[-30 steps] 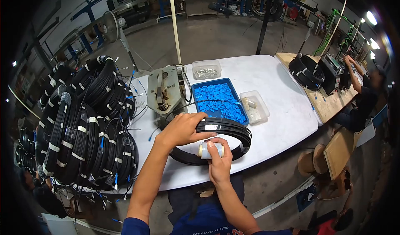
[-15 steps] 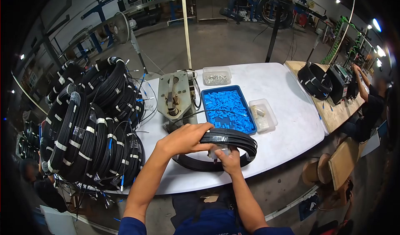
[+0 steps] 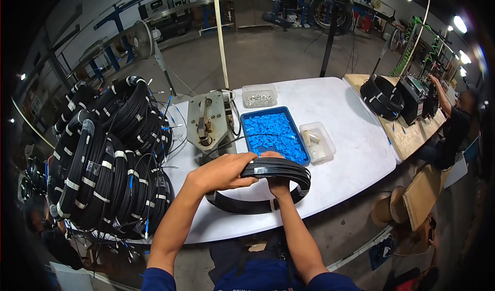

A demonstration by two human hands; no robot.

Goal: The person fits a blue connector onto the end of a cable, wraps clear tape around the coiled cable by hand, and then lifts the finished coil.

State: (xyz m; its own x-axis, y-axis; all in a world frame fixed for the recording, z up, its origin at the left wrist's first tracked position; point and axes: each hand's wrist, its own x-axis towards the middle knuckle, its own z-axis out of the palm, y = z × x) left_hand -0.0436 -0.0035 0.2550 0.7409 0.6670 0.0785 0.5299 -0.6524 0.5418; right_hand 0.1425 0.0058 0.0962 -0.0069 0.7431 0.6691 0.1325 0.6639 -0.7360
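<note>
A coil of black cable (image 3: 281, 168) is tilted up over the near edge of the white table. My left hand (image 3: 223, 171) is closed on its upper left side, thumb on the near face and fingers over the top. My right hand (image 3: 279, 186) reaches through the ring from below, fingers curled behind the upper bundle; whatever they hold is hidden by the cable. A shiny clear band lies across the bundle between the hands. Just beyond the coil are a metal bench press (image 3: 209, 120) and a blue tray (image 3: 246, 136) of small blue parts.
Strapped black cable coils (image 3: 111, 172) are piled high on the left. Clear bins, one with small metal parts (image 3: 259, 96) and one nearly see-through (image 3: 318, 142), flank the tray. At right, another person (image 3: 454, 120) works by a machine and a coil (image 3: 381, 97).
My right hand has moved from in front of the ring's opening, where it held a small greyish clear item, to behind the upper bundle. My left hand keeps its grip. The view shifted slightly.
</note>
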